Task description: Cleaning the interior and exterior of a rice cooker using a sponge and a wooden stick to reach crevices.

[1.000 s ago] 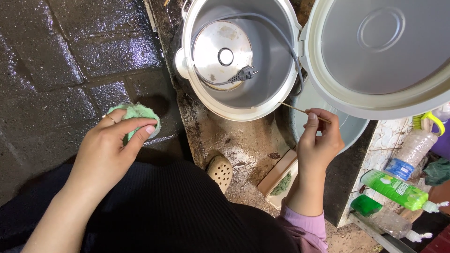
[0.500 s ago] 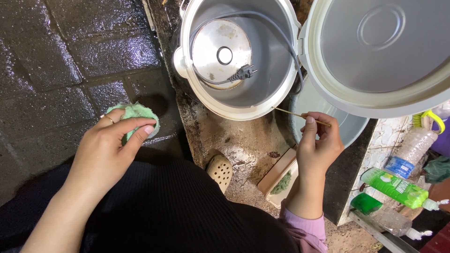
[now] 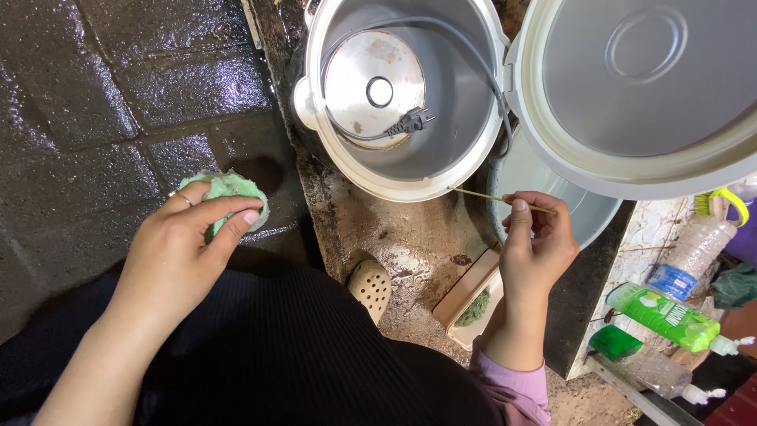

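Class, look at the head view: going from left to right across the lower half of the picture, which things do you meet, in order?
Left hand holding a green sponge → tan perforated shoe → flat tray holding a green scrubber → right hand pinching a thin stick → green bottle lying on its side.

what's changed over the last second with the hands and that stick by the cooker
The right hand has shifted a little left, carrying the thin stick so its tip now reaches the cooker rim; a second ago it stopped short of it. Nothing was picked up or let go. The left hand still holds the green sponge, and the cooker's lid stays open.
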